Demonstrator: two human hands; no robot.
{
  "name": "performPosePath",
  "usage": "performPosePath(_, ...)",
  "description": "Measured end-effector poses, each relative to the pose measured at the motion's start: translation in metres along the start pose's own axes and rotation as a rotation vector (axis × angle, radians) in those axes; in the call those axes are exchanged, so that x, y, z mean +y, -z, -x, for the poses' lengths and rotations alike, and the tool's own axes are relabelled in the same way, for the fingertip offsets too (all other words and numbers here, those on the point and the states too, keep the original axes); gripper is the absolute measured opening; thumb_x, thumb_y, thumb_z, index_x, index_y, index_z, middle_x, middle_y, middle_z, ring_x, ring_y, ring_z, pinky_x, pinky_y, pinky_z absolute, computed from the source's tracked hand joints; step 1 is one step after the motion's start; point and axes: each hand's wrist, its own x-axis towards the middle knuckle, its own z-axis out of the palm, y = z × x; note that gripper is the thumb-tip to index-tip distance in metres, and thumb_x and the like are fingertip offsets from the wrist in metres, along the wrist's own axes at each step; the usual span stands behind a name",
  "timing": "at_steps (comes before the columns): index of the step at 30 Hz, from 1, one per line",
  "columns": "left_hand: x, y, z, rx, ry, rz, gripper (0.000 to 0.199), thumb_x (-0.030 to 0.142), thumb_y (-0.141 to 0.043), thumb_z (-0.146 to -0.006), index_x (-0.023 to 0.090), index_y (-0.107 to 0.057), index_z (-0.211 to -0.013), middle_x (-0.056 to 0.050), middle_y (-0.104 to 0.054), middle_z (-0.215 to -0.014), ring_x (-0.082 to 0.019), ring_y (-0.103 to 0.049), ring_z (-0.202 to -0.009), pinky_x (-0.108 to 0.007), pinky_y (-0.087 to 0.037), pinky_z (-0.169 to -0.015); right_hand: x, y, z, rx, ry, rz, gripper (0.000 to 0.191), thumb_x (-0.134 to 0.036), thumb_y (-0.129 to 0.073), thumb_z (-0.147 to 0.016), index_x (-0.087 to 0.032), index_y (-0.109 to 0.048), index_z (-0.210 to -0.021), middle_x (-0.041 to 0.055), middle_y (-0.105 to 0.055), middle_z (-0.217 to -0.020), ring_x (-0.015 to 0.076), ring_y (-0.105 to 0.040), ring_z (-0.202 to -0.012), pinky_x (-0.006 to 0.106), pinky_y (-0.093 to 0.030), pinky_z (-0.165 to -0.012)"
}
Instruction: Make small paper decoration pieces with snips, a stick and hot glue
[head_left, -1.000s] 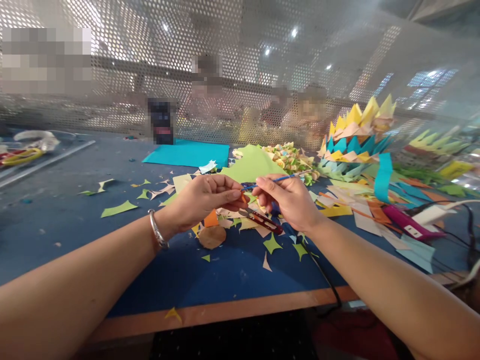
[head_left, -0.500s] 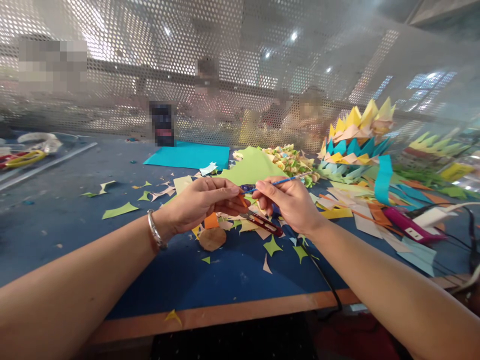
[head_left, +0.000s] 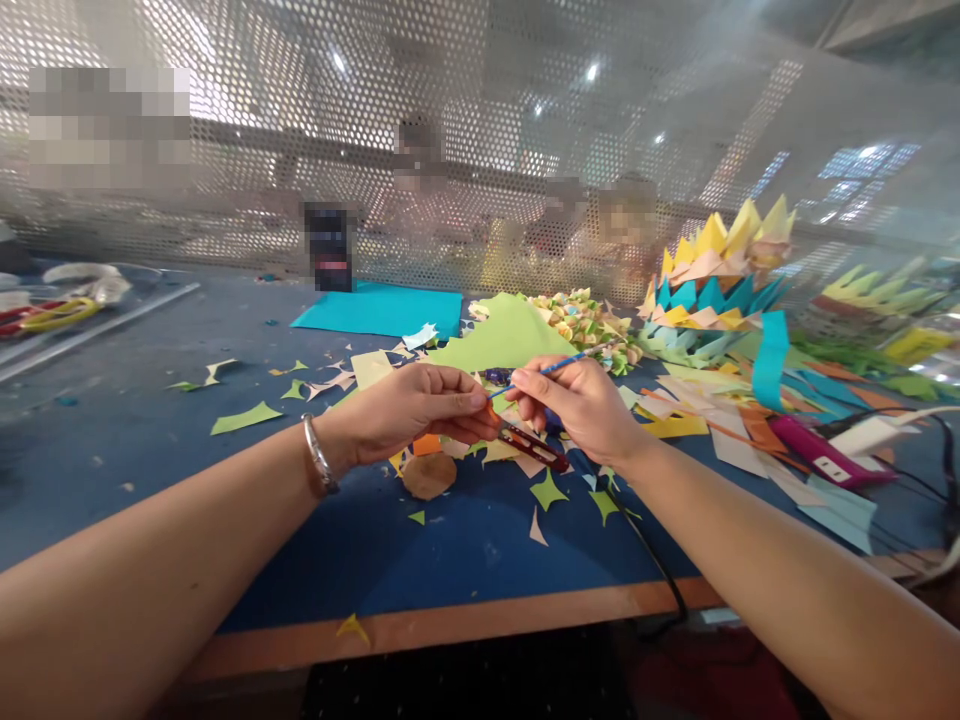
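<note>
My left hand (head_left: 427, 400) pinches a small piece of orange paper (head_left: 493, 412) between thumb and fingertips. In my right hand (head_left: 574, 400), thumb and fingers grip a slim blue stick (head_left: 555, 367). Its lower end meets the orange paper at my left fingertips; whether the paper is wrapped around it I cannot tell. Under the hands lies a dark red utility knife (head_left: 536, 447) among paper scraps, with a round brown disc (head_left: 429, 477) to its left. Behind the hands is a sheet of light green paper (head_left: 502, 335).
A turquoise sheet (head_left: 382, 310) lies further back, beside a pile of small folded paper pieces (head_left: 589, 325). Layered paper crowns (head_left: 712, 290) stand at right. Paper strips (head_left: 727, 435), a magenta power strip (head_left: 825, 455) and cables are nearby. Yellow-handled scissors (head_left: 64, 315) sit far left.
The blue stick is tilted a little more steeply, and my left fingertips sit slightly lower against it. The whole view has shifted slightly; both hands keep their hold.
</note>
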Motion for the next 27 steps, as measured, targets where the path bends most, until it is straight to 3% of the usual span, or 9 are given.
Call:
performPosePath(8, 0.0001, -0.0005, 0.0016, -0.018, -0.014, -0.172, 0.019, 0.034, -0.068, -0.084, 0.015, -0.066, -0.082, -0.005, -0.075, -0.085, -0.018, -0.072, -0.085, -0.029, -0.053, -0.077, -0.001, 0.0001, 0.0002, -0.015, -0.017, 0.006, 0.03, -0.038, -0.064, -0.088, -0.014, -0.07, -0.072, 0.0002, -0.062, -0.059, 0.0066, -0.054, -0.046, 0.021, -0.043, -0.044)
performPosePath(27, 0.0024, -0.0015, -0.0012, 0.159, -0.116, -0.271, 0.009, 0.02, -0.072, -0.08, 0.015, -0.066, -0.075, -0.002, -0.073, -0.069, -0.012, -0.068, -0.066, -0.024, -0.053, -0.066, -0.006, 0.0004, -0.0003, -0.047, -0.077, -0.033, 0.025, -0.038, -0.067, -0.086, -0.015, -0.065, -0.074, -0.0013, -0.062, -0.061, 0.006, -0.053, -0.046, 0.02, -0.041, -0.044)
